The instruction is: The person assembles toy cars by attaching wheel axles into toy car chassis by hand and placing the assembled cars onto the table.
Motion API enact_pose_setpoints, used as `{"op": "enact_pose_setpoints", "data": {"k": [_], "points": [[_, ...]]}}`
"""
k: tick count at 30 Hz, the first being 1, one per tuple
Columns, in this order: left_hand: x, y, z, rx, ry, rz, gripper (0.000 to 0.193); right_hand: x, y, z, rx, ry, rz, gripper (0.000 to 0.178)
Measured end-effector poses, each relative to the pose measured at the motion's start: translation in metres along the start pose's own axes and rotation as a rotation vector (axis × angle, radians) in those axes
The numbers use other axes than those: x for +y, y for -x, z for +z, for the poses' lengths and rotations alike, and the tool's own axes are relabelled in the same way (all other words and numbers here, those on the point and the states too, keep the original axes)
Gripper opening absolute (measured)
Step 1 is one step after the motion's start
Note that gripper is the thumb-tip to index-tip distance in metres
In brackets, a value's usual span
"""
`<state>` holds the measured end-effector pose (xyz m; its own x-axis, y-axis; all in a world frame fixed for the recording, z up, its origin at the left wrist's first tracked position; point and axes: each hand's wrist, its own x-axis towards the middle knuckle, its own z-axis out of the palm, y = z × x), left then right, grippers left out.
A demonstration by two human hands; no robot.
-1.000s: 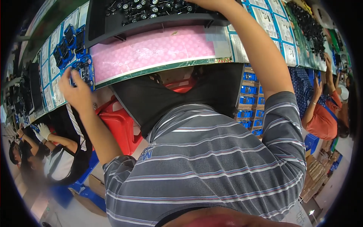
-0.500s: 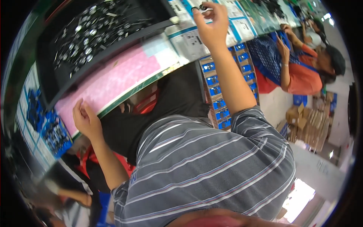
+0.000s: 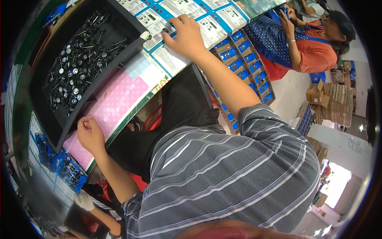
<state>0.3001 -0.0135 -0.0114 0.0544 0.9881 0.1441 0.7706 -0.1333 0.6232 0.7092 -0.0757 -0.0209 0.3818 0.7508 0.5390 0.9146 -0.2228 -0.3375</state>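
My right hand (image 3: pixel 185 36) is over the printed white and blue sheets (image 3: pixel 179 8) on the bench. Its thumb and index finger are closed on a small black part (image 3: pixel 165 30). My left hand (image 3: pixel 90 134) rests at the edge of the pink mat (image 3: pixel 119 95), its fingers curled in, and no object shows in it. Between my hands and beyond the mat lies a large black tray (image 3: pixel 105 65). Many small black wheel-like pieces with shiny silver centres (image 3: pixel 75 71) lie loose in it, some with thin metal pins.
Blue plastic parts (image 3: pixel 69 171) lie at the bench's left end, near a co-worker's gloved hand (image 3: pixel 84 200). To the right stand cardboard trays of blue parts (image 3: pixel 250 63). A co-worker in orange (image 3: pixel 316 49) handles a blue item. Cardboard boxes (image 3: pixel 338 99) are stacked farther off.
My right hand has come left and nearer the tray, the small black part still in its fingers. My left hand's fingers have curled in more. The view has shifted.
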Motion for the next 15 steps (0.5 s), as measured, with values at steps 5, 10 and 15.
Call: {"op": "enact_pose_setpoints", "data": {"k": [5, 10, 15], "points": [[0.0101, 0.0, 0.0066, 0.1, -0.225, 0.067, 0.024, 0.0029, 0.001, -0.0012, -0.001, 0.003, 0.002, 0.046], [0.0046, 0.0026, 0.0047, 0.095, -0.117, 0.091, 0.022, 0.0018, -0.0002, -0.0012, 0.01, -0.001, -0.015, 0.047], [0.0039, 0.0019, 0.004, 0.085, -0.104, 0.089, 0.021, 0.0024, 0.0005, -0.0019, 0.006, -0.008, -0.018, 0.047]]}}
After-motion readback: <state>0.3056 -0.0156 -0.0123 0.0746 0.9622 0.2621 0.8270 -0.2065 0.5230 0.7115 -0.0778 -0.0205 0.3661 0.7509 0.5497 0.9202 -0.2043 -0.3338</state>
